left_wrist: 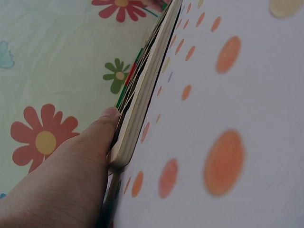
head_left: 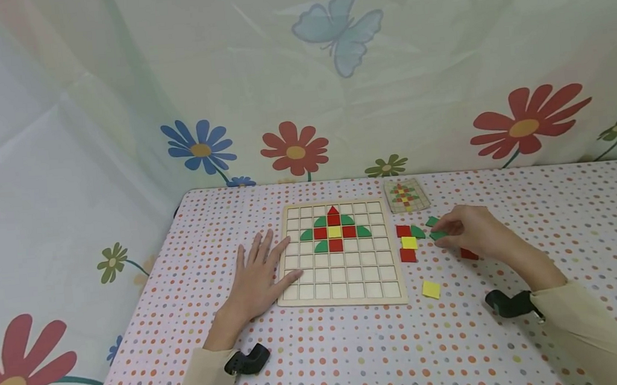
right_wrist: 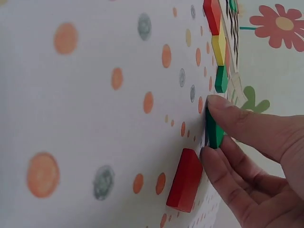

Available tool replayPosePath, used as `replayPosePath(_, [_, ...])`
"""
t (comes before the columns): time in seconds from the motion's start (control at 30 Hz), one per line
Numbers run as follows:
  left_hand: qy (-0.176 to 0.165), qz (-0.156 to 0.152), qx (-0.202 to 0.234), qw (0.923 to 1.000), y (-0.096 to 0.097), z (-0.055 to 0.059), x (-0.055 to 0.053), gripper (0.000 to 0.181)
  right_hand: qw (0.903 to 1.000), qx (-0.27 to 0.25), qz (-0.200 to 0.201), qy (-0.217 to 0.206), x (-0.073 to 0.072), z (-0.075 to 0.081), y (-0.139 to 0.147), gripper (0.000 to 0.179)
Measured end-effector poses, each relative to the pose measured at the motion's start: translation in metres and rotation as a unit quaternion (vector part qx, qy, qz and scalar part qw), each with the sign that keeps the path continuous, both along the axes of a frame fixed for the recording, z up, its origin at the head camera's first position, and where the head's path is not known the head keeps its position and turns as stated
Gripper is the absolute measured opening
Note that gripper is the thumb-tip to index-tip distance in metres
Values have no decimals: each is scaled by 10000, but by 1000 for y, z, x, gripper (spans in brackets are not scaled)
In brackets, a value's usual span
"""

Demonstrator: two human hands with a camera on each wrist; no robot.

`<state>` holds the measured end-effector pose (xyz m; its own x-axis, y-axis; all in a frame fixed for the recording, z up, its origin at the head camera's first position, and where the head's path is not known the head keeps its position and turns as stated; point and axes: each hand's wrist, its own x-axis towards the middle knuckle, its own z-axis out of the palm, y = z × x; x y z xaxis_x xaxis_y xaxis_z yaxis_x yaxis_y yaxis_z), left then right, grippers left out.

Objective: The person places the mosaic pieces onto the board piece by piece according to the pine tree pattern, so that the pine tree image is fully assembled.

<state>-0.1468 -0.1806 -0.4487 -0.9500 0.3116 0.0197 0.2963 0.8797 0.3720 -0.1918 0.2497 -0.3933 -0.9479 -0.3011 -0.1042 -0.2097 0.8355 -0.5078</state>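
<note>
Head view: the gridded wooden board lay on the dotted tabletop between the two hands, a partial figure of red, green and yellow pieces set in its upper cells. The green piece was right of the board, at the right hand's fingertips.

Risks, as judged: the pinched piece had a thin edge and sat near a second green piece, so a careless lift could have nudged that neighbour or let the held one slip. The red block lay just below the fingers in the right wrist view; a dipping knuckle might have pushed it. A shove from the left hand could have skewed the board and jarred loose pieces in their cells.

Pose: the right hand reached in from the right, thumb and forefinger pinching the green piece; whether it was clear of the tabletop could not be told. The left hand lay spread, thumb and index fingertip over the board's left edge.
</note>
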Motion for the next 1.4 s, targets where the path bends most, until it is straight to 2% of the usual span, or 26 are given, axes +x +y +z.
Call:
replayPosePath(0.5, [-70, 38, -105, 9999, -2, 4, -1, 80, 9990, -247, -246, 288, 5, 3, -5, 19])
replayPosePath(0.7, [-53, 54, -124, 9999, -2, 5, -1, 79, 9981, -371, 70, 483, 2, 11, -16, 16])
replayPosePath(1.0, [-59, 50, -122, 9999, 0, 3, 0, 80, 9948, -687, 485, 571, 1, 22, -66, 15])
replayPosePath(1.17, [-7, 25, -82, 10000, 1, 3, 1, 79, 9914, -880, 810, 528, 0, 20, -93, 16])
replayPosePath(1.4, [-22, 36, -92, 9999, 2, 2, 0, 80, 9838, -1233, 1133, 648, -5, 8, -115, 13])
